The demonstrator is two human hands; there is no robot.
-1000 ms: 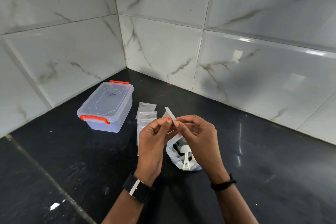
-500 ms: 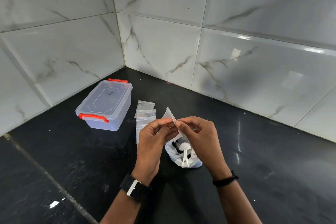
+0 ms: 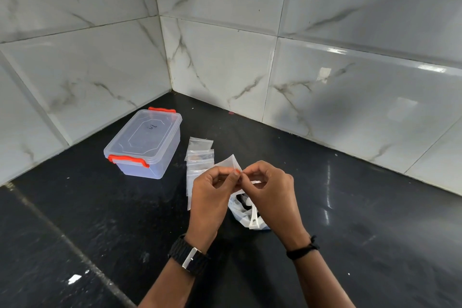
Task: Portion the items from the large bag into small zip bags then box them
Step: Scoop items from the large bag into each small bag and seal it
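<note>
Clear plastic sits furthest left: the storage box (image 3: 143, 144), lid on and both orange latches down, so nothing goes in until you open it. It lies well apart from your hands, toward the corner of the tiled wall (image 3: 82, 77).

Next along, the row of small zip bags (image 3: 200, 157) lies flat on the black counter (image 3: 87, 220), its near end hidden behind your left hand (image 3: 210, 197). Whether any of them is filled you cannot tell from here.

Your left hand's thumb and forefinger are closed on the mouth of one small zip bag (image 3: 228, 164), held in the air above the counter. Over the last second that bag has gone from a thin edge-on strip to a broad panel fanned toward the wall, and your fingertips have drawn closer together at the seam. That suggests you are working the zip, most likely prying it open, though the seam itself is hidden.

Your right hand (image 3: 271, 191) pinches the same bag mouth from the other side, fingers curled.

Below and between your wrists lies the large bag (image 3: 246, 215), slumped on the counter with white pieces inside, just beneath the right hand and untouched.
</note>
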